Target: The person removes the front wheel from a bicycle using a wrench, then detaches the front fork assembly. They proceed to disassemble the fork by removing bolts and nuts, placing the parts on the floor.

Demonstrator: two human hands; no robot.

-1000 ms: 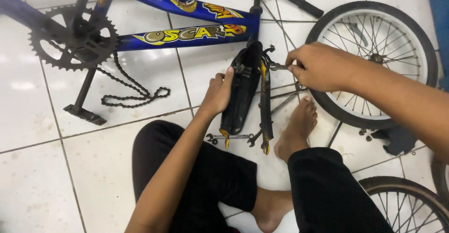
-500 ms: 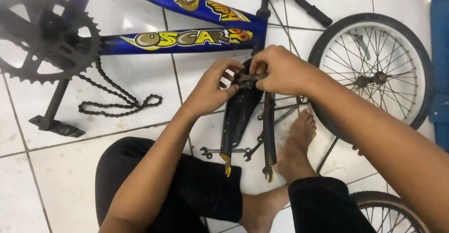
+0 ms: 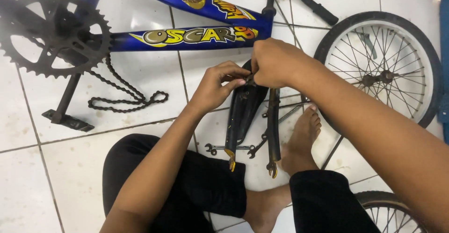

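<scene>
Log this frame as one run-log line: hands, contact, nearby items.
left hand: grips fork top | right hand: pinches fork top | fork: black, ends toward person | wrenches: on floor | chain: loose

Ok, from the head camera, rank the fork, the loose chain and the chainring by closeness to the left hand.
1. Fork: black, touching the left hand, hanging just below it beside the right hand.
2. Loose chain: on the tiled floor, off to the left.
3. Chainring: far upper left, on the blue bike frame.
</scene>
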